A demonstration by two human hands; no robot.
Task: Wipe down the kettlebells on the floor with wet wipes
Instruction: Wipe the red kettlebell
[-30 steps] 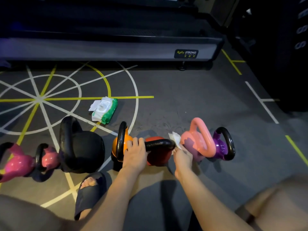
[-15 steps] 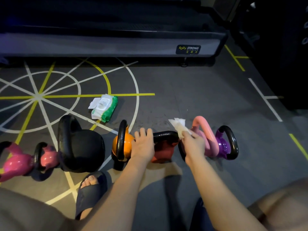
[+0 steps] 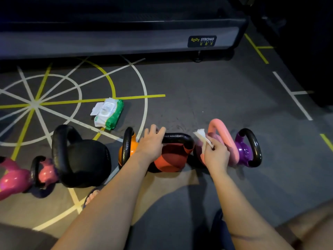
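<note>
Several kettlebells stand in a row on the dark floor. My left hand (image 3: 152, 141) grips the left end of the black handle of the red kettlebell (image 3: 173, 156). My right hand (image 3: 215, 154) pinches a white wet wipe (image 3: 201, 136) against the pale pink kettlebell (image 3: 225, 138), at the foot of its handle. An orange kettlebell (image 3: 128, 148) stands left of the red one and a purple one (image 3: 247, 150) at the far right. A big black kettlebell (image 3: 81, 157) and two magenta ones (image 3: 14, 179) fill the left end.
A green and white wet wipe pack (image 3: 108, 114) lies open on the floor behind the row. A treadmill base (image 3: 126, 37) runs along the back. My sandalled foot (image 3: 91, 195) rests by the black kettlebell, my knee (image 3: 310, 226) at lower right.
My right hand has lifted the wipe from the gap beside the red kettlebell's handle onto the pale pink kettlebell. My left hand slid up onto the red kettlebell's handle.
</note>
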